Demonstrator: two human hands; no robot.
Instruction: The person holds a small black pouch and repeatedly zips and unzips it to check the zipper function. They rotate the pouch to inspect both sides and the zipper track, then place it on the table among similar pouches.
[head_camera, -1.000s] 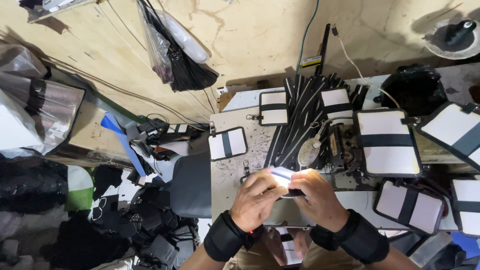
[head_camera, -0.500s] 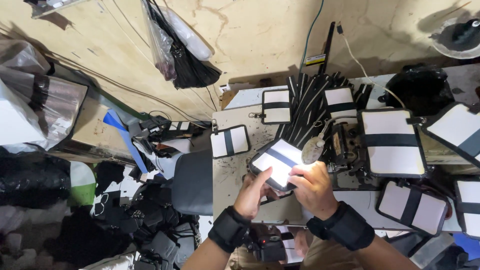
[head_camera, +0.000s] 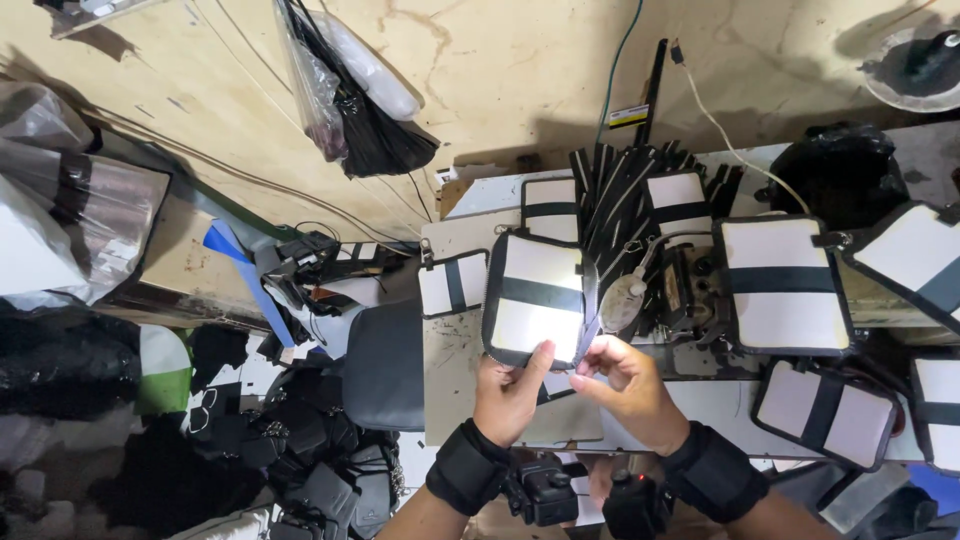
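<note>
Both the left hand and right hand pinch the white pouch just beside the sewing machine, where its zipper edge could snag.

A flat rectangular pouch, white with one black band across its middle and black zipper edging, stands raised, tilted slightly, its lower edge pinched at six o'clock.

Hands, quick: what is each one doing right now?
Left hand: closed, pinching the lower edge of the white pouch with a black stripe.
Right hand: closed, fingers pinching at the pouch's lower right corner.
</note>
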